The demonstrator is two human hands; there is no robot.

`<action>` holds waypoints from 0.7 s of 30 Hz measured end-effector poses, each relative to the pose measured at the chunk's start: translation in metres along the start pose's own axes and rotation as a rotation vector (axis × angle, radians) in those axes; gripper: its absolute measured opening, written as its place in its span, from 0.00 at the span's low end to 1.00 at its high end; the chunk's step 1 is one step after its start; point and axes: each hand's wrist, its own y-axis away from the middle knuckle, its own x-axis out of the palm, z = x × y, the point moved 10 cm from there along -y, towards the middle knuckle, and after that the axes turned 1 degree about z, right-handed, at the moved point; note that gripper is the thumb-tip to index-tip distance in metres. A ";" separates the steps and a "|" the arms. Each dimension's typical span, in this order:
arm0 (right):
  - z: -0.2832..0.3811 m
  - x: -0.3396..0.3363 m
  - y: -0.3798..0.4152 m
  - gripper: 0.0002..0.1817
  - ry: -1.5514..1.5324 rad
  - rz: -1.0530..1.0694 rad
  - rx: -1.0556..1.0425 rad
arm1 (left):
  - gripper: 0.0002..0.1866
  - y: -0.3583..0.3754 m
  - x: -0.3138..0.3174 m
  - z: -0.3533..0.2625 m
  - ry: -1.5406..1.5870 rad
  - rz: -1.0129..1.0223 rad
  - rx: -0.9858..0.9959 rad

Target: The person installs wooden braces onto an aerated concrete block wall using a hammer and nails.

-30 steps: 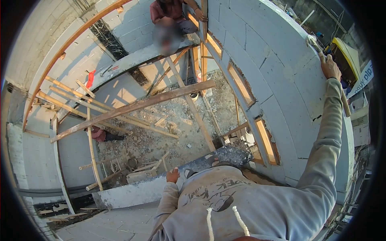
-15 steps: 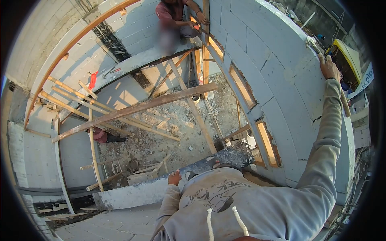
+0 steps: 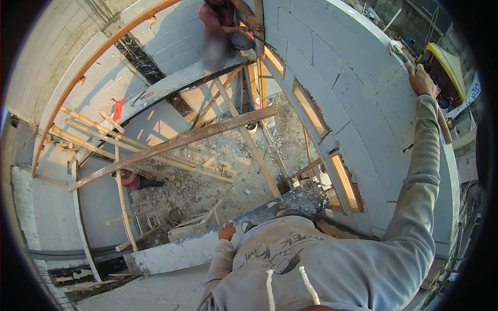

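Right hand [image 3: 421, 82] has slid slightly up the block wall [image 3: 358, 88], fingers gripping a trowel [image 3: 398, 49]; left hand [image 3: 226, 231] closed (contents unclear). Mid-smoothing; next needs steady pressure.

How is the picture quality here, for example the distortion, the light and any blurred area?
Head view: strong fisheye, so the block wall bows and the corners are black. Low warm sunlight glows in the window openings and lays patches on the floor below. The right hand on the wall top is sharp. A blurred patch covers part of the co-worker at the top.
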 end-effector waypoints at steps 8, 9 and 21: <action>0.004 -0.005 0.006 0.36 0.006 0.039 0.015 | 0.27 -0.006 0.001 0.003 0.006 0.010 0.011; 0.004 -0.004 0.006 0.36 0.007 0.044 0.018 | 0.27 -0.006 0.001 0.001 0.008 0.012 0.019; 0.006 -0.006 0.009 0.37 0.007 0.049 0.021 | 0.25 -0.005 0.002 -0.016 0.025 0.039 0.027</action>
